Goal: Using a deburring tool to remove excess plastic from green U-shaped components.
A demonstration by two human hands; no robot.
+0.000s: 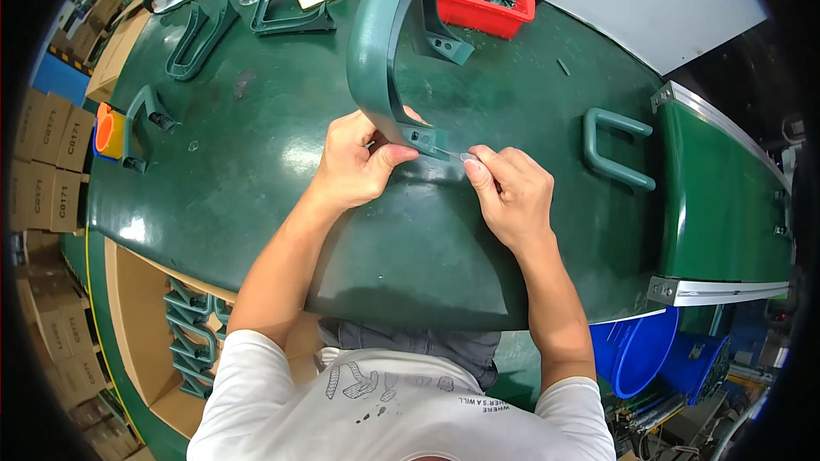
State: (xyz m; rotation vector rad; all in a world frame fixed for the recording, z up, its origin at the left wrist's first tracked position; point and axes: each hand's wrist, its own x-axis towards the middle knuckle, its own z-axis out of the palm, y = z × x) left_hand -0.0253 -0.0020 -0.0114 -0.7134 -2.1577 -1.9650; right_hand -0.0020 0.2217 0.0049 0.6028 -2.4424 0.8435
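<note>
A large green U-shaped plastic handle point(369, 60) stands tilted above the table, one end toward me. My left hand point(348, 162) is closed around that near end, thumb on its foot beside small square holes. The other foot, at the far right, hangs over the table. My right hand point(519, 192) pinches a thin, pale, narrow piece point(454, 155) between thumb and forefinger. Its tip points at the foot's right edge and seems to touch it. I cannot make out whether this piece is a blade or a strip.
Green handles lie on the green table point(256, 162), one handle point(619, 149) at the right. A red bin point(504, 27) at the back holds many small green pieces. A conveyor point(726, 196) borders the right; a cardboard box point(141, 316) of handles stands lower left.
</note>
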